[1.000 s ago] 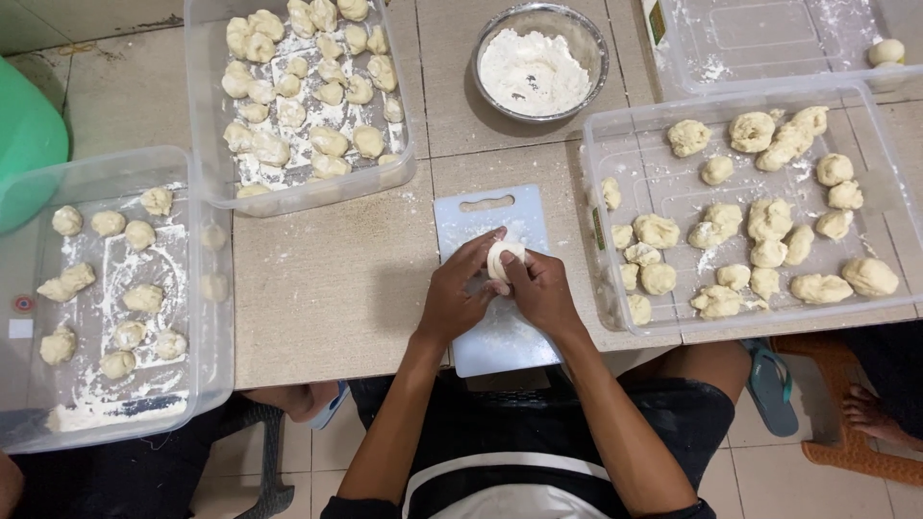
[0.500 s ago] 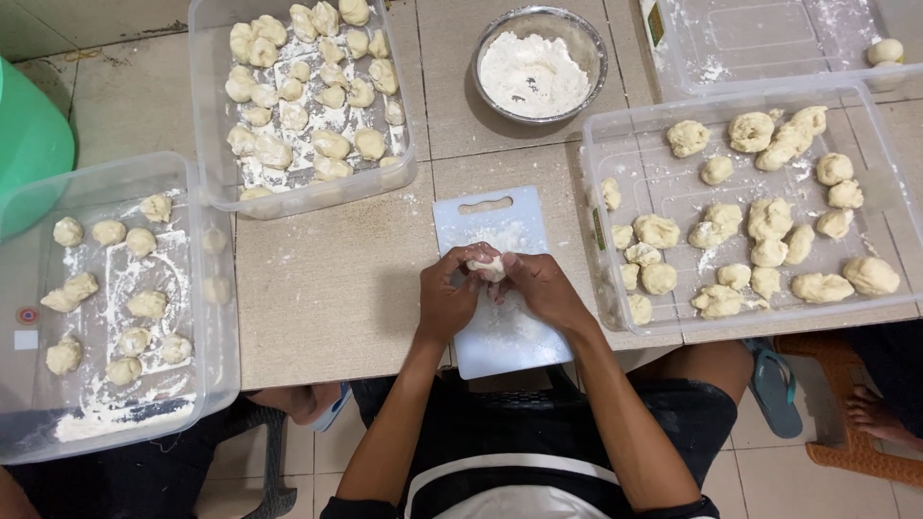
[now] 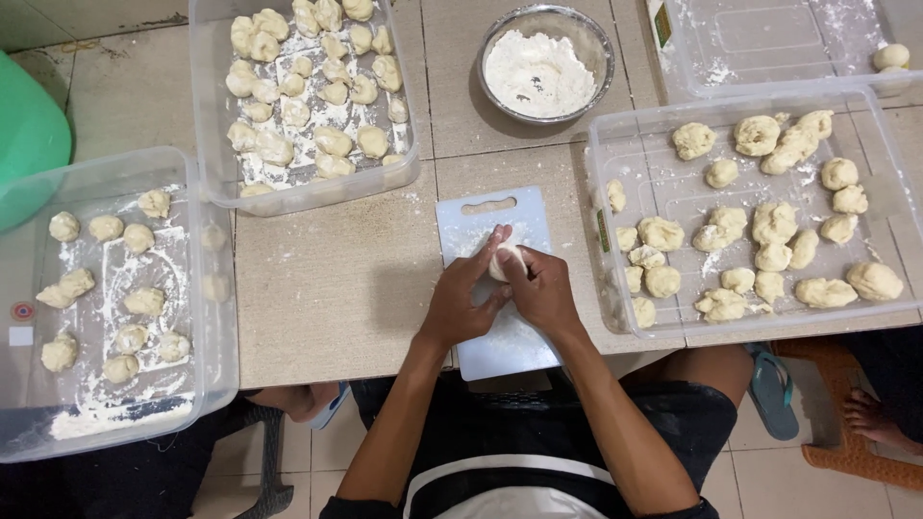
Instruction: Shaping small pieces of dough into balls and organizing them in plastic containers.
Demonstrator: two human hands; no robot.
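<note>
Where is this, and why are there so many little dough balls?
Probably a home kitchen or small food-making spot. The hands, left hand and right hand, shape a dough piece over a white cutting board, with a flour bowl and clear tubs of dough lumps around.

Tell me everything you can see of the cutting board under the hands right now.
The cutting board is a pale blue-white rectangle, plastic by its look, with rounded corners and a slot handle at its far edge. It lies flat on the tan table, its near end overhanging the table edge. Flour dusts its top. The left hand and right hand rest over its middle, closed around a small dough ball.
</note>
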